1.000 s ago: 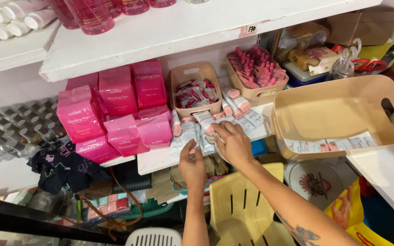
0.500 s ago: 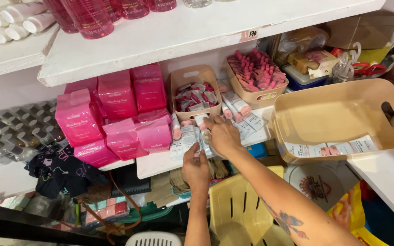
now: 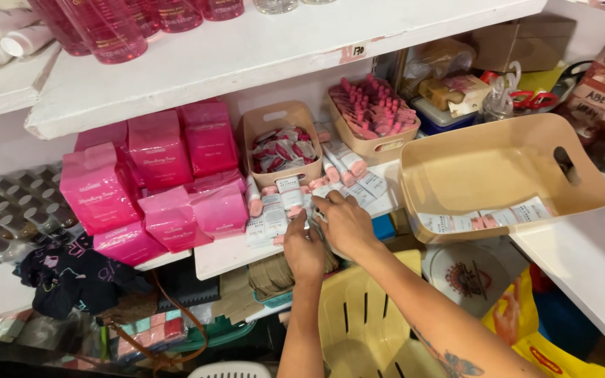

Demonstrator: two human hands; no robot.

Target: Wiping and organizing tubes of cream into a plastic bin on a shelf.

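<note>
- Both hands have slid closer together since a second ago: my left hand (image 3: 304,246) and right hand (image 3: 344,222) now pinch the small white tubes (image 3: 274,213) on the white shelf (image 3: 225,255).
- Pulling too many could knock tubes off the edge.
- My elbow could bump the tan bin (image 3: 498,175).

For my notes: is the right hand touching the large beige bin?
Apart. The head view shows the right hand on the white tubes, with bare shelf between it and the beige bin.

I see white painted shelves (image 3: 260,56) stacked in tiers against a white wall (image 3: 1,143), evenly lit
</note>
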